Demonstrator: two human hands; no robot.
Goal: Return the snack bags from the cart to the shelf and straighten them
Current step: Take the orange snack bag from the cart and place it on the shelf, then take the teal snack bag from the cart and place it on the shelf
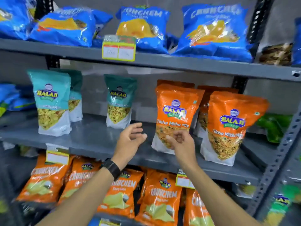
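Grey shelf mid-frame: upright orange bag just beyond right hand, nearer than left hand; both hands' fingers apart, empty.

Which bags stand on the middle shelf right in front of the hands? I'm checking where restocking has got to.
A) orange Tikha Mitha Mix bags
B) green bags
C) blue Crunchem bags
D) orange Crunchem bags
A: the right hand hovers open at the front of an orange Tikha Mitha Mix bag standing on the middle shelf, and the left hand is open and empty beside it.
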